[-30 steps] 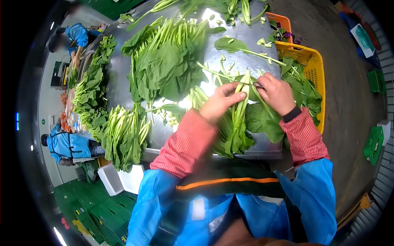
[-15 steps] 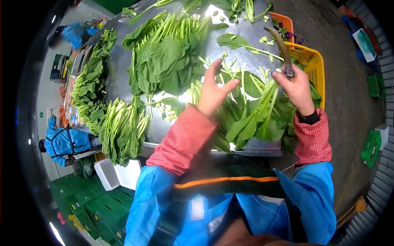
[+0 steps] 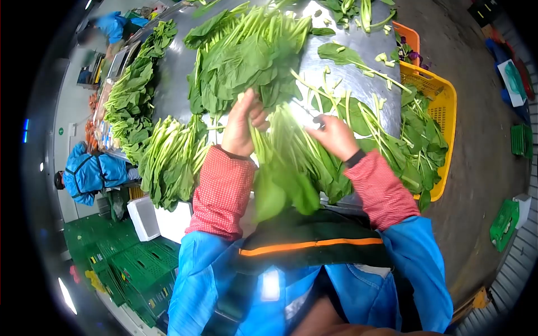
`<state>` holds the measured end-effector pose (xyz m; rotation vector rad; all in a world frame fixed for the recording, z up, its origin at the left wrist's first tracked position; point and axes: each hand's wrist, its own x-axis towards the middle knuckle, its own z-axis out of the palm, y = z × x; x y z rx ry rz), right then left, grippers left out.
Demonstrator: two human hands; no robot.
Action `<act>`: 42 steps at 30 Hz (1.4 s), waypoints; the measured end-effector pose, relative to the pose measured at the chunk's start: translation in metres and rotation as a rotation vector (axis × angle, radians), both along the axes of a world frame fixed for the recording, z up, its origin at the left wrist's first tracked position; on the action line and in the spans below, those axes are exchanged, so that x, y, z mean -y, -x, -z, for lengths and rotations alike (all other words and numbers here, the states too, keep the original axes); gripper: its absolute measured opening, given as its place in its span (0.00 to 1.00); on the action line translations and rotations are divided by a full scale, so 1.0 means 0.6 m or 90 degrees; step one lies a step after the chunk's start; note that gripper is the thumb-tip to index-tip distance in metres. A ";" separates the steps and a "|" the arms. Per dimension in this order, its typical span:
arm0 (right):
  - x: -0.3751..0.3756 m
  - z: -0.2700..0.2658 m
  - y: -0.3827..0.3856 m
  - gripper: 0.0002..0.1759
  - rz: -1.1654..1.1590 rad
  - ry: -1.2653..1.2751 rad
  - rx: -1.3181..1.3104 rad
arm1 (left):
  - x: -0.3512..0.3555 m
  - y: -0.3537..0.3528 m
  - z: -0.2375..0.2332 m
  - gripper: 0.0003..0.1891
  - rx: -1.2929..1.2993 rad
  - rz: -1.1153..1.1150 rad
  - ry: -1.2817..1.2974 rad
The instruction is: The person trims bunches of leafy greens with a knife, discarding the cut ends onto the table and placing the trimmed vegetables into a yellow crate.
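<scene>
Around the stem ends of some leafy greens (image 3: 271,193), my left hand (image 3: 242,124) is closed; their leaves hang blurred over the table's near edge. My right hand (image 3: 335,138) is closed on a knife (image 3: 304,113), whose blurred blade points left toward the stems. More greens lie on the metal table (image 3: 343,45) just under and beside my right hand. A large pile of greens (image 3: 238,64) sits beyond my left hand. To the left lies another bunch with pale stems (image 3: 168,154).
A yellow crate (image 3: 446,106) with greens stands at the table's right side, an orange crate (image 3: 407,33) behind it. Cut stem pieces (image 3: 383,57) lie on the table. Green crates (image 3: 137,274) and a white box (image 3: 144,218) are lower left. Two people (image 3: 98,172) (image 3: 112,27) in blue are at left.
My left hand has moved left and closed on greens. My right hand has moved left and down with the knife, now pointing left. The greens have shifted left from beside my right hand.
</scene>
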<state>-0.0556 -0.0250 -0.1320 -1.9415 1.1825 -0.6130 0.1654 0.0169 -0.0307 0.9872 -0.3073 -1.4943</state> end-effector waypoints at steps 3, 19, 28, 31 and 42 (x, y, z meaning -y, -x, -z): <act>-0.019 0.036 -0.042 0.22 -0.034 -0.038 -0.122 | -0.019 -0.002 0.024 0.10 0.143 0.045 -0.062; -0.045 -0.068 0.092 0.15 0.039 -0.040 0.133 | 0.020 0.101 0.071 0.16 0.288 0.146 0.007; 0.058 -0.161 0.153 0.08 -0.008 0.362 -0.215 | 0.022 0.168 0.001 0.14 0.286 0.319 0.079; 0.073 -0.129 0.195 0.11 0.102 0.266 -0.217 | 0.022 0.155 -0.007 0.15 0.276 0.325 0.060; 0.061 -0.089 0.144 0.18 0.156 -0.026 0.116 | 0.026 0.053 -0.044 0.16 0.056 0.246 0.175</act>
